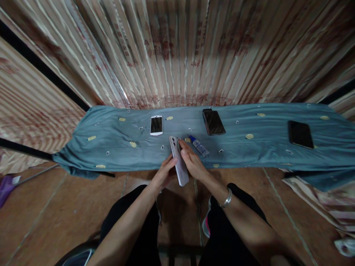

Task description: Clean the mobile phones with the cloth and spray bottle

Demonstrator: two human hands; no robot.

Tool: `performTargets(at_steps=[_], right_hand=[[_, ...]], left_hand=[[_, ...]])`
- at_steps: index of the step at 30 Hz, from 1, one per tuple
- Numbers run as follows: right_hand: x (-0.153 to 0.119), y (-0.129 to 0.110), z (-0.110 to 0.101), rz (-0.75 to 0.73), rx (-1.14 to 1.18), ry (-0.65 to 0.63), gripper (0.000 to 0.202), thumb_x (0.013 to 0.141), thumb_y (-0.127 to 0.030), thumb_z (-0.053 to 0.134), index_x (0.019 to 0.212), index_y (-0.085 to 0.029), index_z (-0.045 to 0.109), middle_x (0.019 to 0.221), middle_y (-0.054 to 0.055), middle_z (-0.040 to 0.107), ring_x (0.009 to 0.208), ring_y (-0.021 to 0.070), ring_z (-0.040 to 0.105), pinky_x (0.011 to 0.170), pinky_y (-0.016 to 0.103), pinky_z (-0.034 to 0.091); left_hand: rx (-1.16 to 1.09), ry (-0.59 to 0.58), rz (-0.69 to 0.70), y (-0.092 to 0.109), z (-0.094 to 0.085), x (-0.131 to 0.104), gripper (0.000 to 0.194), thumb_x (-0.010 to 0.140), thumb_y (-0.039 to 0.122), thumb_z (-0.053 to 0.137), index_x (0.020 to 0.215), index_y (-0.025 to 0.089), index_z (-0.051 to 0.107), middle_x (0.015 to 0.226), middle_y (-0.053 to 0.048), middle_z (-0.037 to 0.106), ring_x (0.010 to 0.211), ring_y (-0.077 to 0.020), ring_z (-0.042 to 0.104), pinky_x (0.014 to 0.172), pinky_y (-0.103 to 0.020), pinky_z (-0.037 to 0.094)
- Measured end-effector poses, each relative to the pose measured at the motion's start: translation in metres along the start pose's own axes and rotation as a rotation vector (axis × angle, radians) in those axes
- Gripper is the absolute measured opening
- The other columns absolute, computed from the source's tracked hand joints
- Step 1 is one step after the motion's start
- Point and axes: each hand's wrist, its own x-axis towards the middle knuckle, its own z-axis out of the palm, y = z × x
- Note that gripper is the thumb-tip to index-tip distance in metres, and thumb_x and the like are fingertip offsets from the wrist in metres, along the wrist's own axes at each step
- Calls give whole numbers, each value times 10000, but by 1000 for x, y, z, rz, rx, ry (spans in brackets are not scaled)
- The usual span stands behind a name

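Note:
A silver-lilac phone [179, 164] is held up at the front edge of the cloth-covered table, its back with the cameras showing. My left hand [165, 170] grips its left side, thumb across the edge. Against the phone's upper right side rests my right hand [192, 159], its fingers stretched out and a bracelet on the wrist. Whether something small lies under those fingers is hidden. Just right of my right hand, a clear bottle with a blue cap [200, 146] lies on the cloth.
On the blue-green cloth [144, 157] lie a white phone [156, 125], a dark phone [214, 122] over another dark item, and a black phone [300, 134] at the right. Curtains [177, 55] hang behind. My knees are below the front edge.

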Motion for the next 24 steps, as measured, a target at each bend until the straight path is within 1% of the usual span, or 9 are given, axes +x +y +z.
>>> performTargets(at_steps=[2, 4, 6, 10, 13, 15, 17, 21, 24], right_hand=[[0, 1, -1, 5, -4, 12, 825, 927, -767, 244, 1529, -227, 409, 1609, 64, 371, 1517, 227, 277, 1276, 446, 161], [0, 1, -1, -3, -1, 20, 786, 940, -747, 257, 1535, -252, 394, 1617, 43, 358, 1523, 217, 260, 1278, 445, 148], [-1, 1, -1, -18, -3, 23, 742, 956, -720, 270, 1539, -275, 382, 1622, 22, 349, 1526, 209, 251, 1280, 445, 141], [-3, -2, -3, -57, -26, 12, 684, 981, -663, 303, 1545, -280, 368, 1625, 14, 339, 1525, 213, 252, 1279, 458, 144], [-4, -5, -4, -85, -49, 2, 668, 991, -628, 315, 1543, -256, 376, 1628, 31, 331, 1525, 220, 254, 1279, 464, 150], [-5, -6, -4, -102, -56, -11, 642, 998, -601, 327, 1533, -253, 397, 1623, 33, 342, 1520, 222, 268, 1279, 466, 159], [-6, -8, -2, -117, -54, -26, 603, 1005, -567, 346, 1522, -265, 416, 1613, 25, 364, 1513, 223, 288, 1277, 468, 174], [-8, -9, 1, -138, -50, -47, 581, 1005, -533, 373, 1521, -269, 418, 1609, 22, 375, 1506, 223, 305, 1272, 461, 200], [-10, -11, 2, -146, -59, -64, 585, 1003, -538, 374, 1523, -274, 416, 1609, 19, 375, 1506, 224, 305, 1272, 457, 207]], left_hand=[[-9, -6, -21, -1, 2, 0, 721, 569, 564, 858, 1174, 201, 708, 905, -73, 754, 885, -287, 696, 756, -363, 529], [-27, -15, -14, -2, 3, 0, 731, 559, 567, 863, 1167, 191, 711, 916, -80, 755, 919, -298, 692, 781, -371, 529], [-45, -32, -3, -3, 5, 1, 723, 567, 567, 860, 1156, 174, 715, 939, -95, 756, 960, -311, 686, 806, -382, 528], [-66, -44, 2, -3, 7, 1, 678, 583, 561, 855, 1114, 158, 729, 1014, -109, 756, 1057, -322, 666, 883, -396, 516], [-88, -23, 4, -4, 5, 2, 625, 557, 571, 866, 1017, 165, 751, 999, -103, 760, 1072, -318, 663, 922, -400, 510], [-97, -3, -22, -4, 2, 3, 586, 541, 604, 860, 929, 177, 758, 954, -100, 764, 1034, -323, 675, 896, -411, 523], [-107, 17, -36, -4, -1, 5, 569, 549, 629, 843, 893, 184, 757, 925, -98, 766, 1017, -330, 680, 878, -419, 532], [-142, 41, -12, -1, -3, 8, 581, 618, 613, 805, 998, 177, 752, 988, -104, 763, 1107, -339, 656, 927, -422, 529], [-153, 50, -12, 2, -2, 8, 583, 633, 596, 800, 1036, 178, 746, 1057, -104, 755, 1151, -334, 638, 945, -414, 529]])
